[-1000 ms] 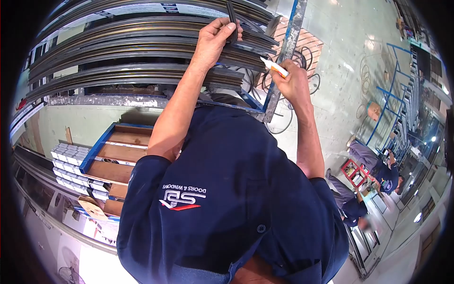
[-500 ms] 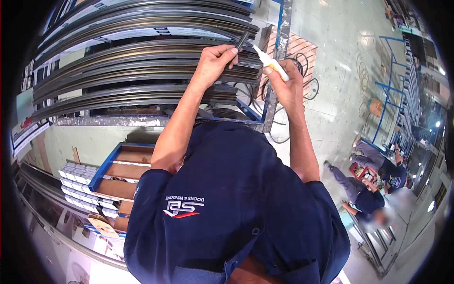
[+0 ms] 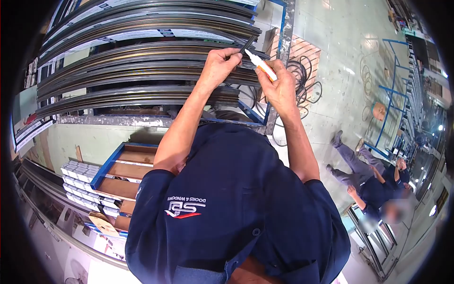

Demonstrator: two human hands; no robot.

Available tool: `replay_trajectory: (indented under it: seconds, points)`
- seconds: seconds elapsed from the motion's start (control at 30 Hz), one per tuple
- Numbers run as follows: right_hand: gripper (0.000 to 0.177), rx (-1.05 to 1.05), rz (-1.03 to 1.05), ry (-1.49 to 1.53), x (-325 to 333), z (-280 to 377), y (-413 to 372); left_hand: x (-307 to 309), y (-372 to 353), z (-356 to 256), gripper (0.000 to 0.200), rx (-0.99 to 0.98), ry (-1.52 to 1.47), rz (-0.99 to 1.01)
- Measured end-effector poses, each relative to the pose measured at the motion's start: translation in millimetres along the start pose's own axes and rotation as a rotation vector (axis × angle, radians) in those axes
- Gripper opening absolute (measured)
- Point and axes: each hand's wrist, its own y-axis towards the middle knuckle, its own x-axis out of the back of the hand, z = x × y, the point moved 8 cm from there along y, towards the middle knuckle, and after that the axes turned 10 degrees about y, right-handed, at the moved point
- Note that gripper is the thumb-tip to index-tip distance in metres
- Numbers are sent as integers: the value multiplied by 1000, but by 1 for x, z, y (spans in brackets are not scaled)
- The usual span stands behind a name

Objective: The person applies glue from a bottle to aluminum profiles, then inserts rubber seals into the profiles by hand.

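Between the thumb and fingers of my left hand (image 3: 218, 68) is the end of a thin black strip (image 3: 247, 44), which looks like a rubber gasket. My right hand (image 3: 280, 86) is closed around a small white glue bottle (image 3: 261, 65) with an orange-marked label and a narrow tip. The tip points up and left and sits right at the strip; whether it touches cannot be made out. Both hands are over the right-hand ends of long dark profiles (image 3: 142, 75), which lie in layered rows.
A blue and grey metal rack frame (image 3: 272, 102) borders the profiles. Black cable-like coils (image 3: 302, 78) lie on the floor at the right. A blue-edged wooden crate (image 3: 124, 168) stands at lower left beside stacked white-wrapped bars (image 3: 80, 182). Co-workers (image 3: 373, 184) are at far right.
My right hand has moved left and slightly down, bringing the bottle's tip to the black strip. My left hand has shifted slightly right. The co-workers at right have changed position.
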Motion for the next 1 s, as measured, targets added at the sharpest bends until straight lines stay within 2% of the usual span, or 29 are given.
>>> replay_trajectory:
  seconds: [0.27,0.47,0.57,0.87,1.0]
  points:
    - [22,-21,18,-60,-1,1,4,1,0,-1,25,8,30,-27]
    - [22,103,-27,-68,1,0,4,2,4,6,29,-36,53,-52]
    - [21,-4,-2,-48,1,1,5,1,4,6,29,-26,54,-51]
    - [21,70,-44,-76,10,1,15,0,2,1,27,8,111,-45]
    - [22,14,-53,-92,14,-5,20,1,2,2,28,-7,93,-56]
